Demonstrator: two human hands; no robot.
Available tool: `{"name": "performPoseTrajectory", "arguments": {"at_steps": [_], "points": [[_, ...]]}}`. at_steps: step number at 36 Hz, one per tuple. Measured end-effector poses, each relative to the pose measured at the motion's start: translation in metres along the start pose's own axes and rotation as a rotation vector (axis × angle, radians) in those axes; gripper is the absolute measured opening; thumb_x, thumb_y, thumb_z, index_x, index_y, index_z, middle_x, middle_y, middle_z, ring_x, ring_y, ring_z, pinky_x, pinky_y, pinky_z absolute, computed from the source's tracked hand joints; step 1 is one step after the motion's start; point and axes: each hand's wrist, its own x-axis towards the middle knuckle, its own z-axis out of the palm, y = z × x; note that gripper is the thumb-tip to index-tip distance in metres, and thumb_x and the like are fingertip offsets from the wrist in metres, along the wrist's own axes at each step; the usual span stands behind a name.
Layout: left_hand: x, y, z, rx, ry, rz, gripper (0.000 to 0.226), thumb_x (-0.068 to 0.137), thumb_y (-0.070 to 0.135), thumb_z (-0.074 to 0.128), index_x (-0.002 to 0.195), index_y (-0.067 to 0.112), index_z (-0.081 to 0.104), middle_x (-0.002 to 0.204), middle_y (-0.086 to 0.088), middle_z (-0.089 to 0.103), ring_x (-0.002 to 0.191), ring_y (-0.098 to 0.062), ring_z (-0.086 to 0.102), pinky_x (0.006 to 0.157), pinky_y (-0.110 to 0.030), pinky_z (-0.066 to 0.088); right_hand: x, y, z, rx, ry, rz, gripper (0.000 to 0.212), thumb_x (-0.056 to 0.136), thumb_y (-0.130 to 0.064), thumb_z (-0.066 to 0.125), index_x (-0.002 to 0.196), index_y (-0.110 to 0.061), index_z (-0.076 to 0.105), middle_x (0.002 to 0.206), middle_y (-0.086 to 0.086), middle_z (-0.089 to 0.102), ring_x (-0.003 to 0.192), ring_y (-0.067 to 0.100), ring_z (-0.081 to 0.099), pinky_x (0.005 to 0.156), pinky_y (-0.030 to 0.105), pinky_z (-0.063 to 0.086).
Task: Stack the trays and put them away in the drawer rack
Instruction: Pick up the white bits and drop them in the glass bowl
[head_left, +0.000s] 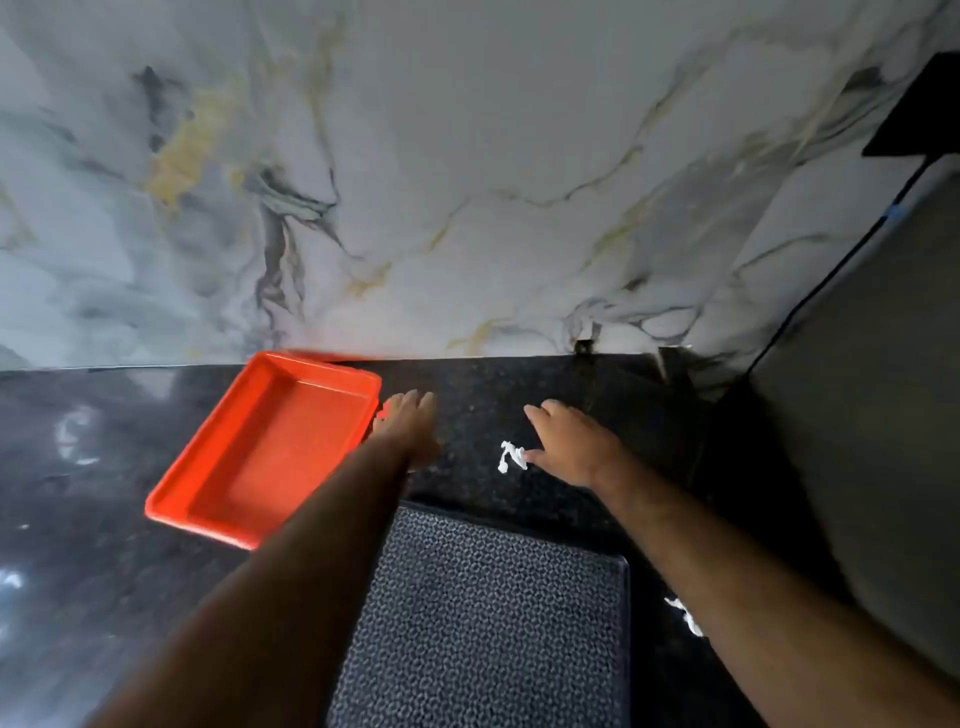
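Note:
A red rectangular tray (265, 452) lies tilted on the dark counter, its far corner near the marble wall. My left hand (408, 423) stretches out just right of the tray's right rim, fingers together and pointing away; whether it touches the rim I cannot tell. A dark tray with a woven dotted pattern (483, 623) lies in front of me, between my forearms. My right hand (563, 441) hovers over the bare counter beyond that tray, fingers spread, holding nothing.
The black speckled counter (104, 467) meets a grey marble wall (467, 182) at the back. White smears (511, 457) mark the counter by my right hand, with another smear (688, 618) near my right forearm. A grey panel (857, 415) with a black cable stands at right.

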Motion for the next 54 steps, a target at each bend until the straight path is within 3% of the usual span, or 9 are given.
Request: {"name": "performPoseTrajectory", "arguments": {"at_steps": [4, 10, 15, 20, 24, 30, 40, 46, 54], "points": [[0.004, 0.001, 0.018, -0.085, -0.048, -0.187, 0.071, 0.085, 0.022, 0.059, 0.146, 0.006, 0.026, 0.158, -0.023, 0.014, 0.150, -0.037, 0.005, 0.118, -0.056, 0.022, 0.012, -0.010, 0.029, 0.031, 0.065, -0.018, 0.051, 0.092, -0.040, 0.059, 0.132, -0.010, 0.050, 0.125, 0.015, 0.055, 0.115, 0.035, 0.057, 0.094, 0.046, 0.051], [0.027, 0.000, 0.035, -0.083, -0.042, -0.282, 0.075, 0.089, 0.017, 0.053, 0.150, -0.002, 0.014, 0.158, -0.031, 0.005, 0.148, -0.044, 0.005, 0.119, -0.047, 0.019, 0.032, -0.023, 0.057, -0.070, 0.085, -0.024, 0.042, 0.092, -0.038, 0.061, 0.126, -0.014, 0.054, 0.114, 0.012, 0.057, 0.105, 0.033, 0.059, 0.089, 0.043, 0.053], [0.041, -0.005, 0.041, -0.090, 0.025, -0.316, 0.082, 0.086, 0.021, 0.063, 0.146, -0.011, 0.017, 0.152, -0.032, 0.025, 0.144, -0.042, 0.024, 0.116, -0.045, 0.027, 0.039, -0.021, 0.073, -0.071, 0.093, -0.065, 0.029, 0.091, -0.014, 0.061, 0.120, -0.014, 0.060, 0.105, 0.011, 0.061, 0.096, 0.031, 0.062, 0.079, 0.041, 0.057], [0.046, -0.008, 0.040, -0.042, 0.154, -0.276, 0.040, 0.090, 0.010, 0.056, 0.124, -0.009, 0.050, 0.123, -0.026, 0.054, 0.111, -0.039, 0.053, 0.096, -0.043, 0.044, 0.036, -0.014, 0.076, -0.066, 0.097, -0.058, 0.016, 0.085, 0.000, 0.056, 0.096, -0.005, 0.067, 0.094, 0.014, 0.059, 0.086, 0.032, 0.064, 0.068, 0.038, 0.053], [0.040, -0.005, 0.037, 0.016, 0.160, -0.175, 0.031, 0.094, 0.001, 0.037, 0.111, -0.009, 0.061, 0.117, -0.030, 0.057, 0.110, -0.046, 0.054, 0.096, -0.051, 0.044, 0.027, -0.011, 0.080, -0.026, 0.112, -0.069, 0.018, 0.085, 0.001, 0.056, 0.096, -0.005, 0.069, 0.094, 0.013, 0.063, 0.085, 0.031, 0.066, 0.073, 0.038, 0.057], [0.025, 0.010, 0.030, 0.073, 0.182, -0.051, 0.017, 0.087, 0.015, 0.060, 0.099, 0.009, 0.070, 0.102, -0.016, 0.068, 0.103, -0.038, 0.057, 0.078, -0.045, 0.049, -0.012, 0.015, 0.089, 0.100, 0.196, -0.027, 0.018, 0.085, -0.008, 0.061, 0.094, -0.013, 0.075, 0.091, 0.006, 0.066, 0.082, 0.027, 0.068, 0.074, 0.039, 0.058], [-0.038, 0.158, 0.039, -0.324, 0.086, 0.405, 0.026, 0.085, 0.002, 0.061, 0.109, 0.006, 0.072, 0.110, -0.018, 0.064, 0.102, -0.032, 0.063, 0.089, -0.033, 0.049, -0.149, 0.086, 0.093, 0.315, 0.320, 0.251, 0.021, 0.086, -0.006, 0.062, 0.099, -0.013, 0.078, 0.101, 0.003, 0.071, 0.094, 0.019, 0.068, 0.090, 0.026, 0.051], [-0.097, 0.238, 0.068, -0.246, -0.001, 0.733, 0.009, 0.076, -0.005, 0.064, 0.074, -0.002, 0.072, 0.083, -0.023, 0.069, 0.076, -0.039, 0.068, 0.066, -0.038, 0.057, -0.246, 0.116, 0.113, 0.337, 0.362, 0.435, 0.019, 0.084, -0.005, 0.065, 0.097, -0.011, 0.078, 0.106, 0.004, 0.071, 0.092, 0.022, 0.070, 0.089, 0.032, 0.056], [-0.134, 0.293, 0.107, -0.170, -0.177, 0.688, 0.053, 0.076, 0.028, 0.077, 0.124, 0.012, 0.061, 0.129, -0.014, 0.053, 0.112, -0.031, 0.059, 0.099, -0.036, 0.048, -0.319, 0.124, 0.135, 0.386, 0.353, 0.552, 0.022, 0.087, -0.007, 0.060, 0.101, -0.009, 0.077, 0.114, 0.007, 0.068, 0.099, 0.023, 0.067, 0.094, 0.030, 0.050]]}}
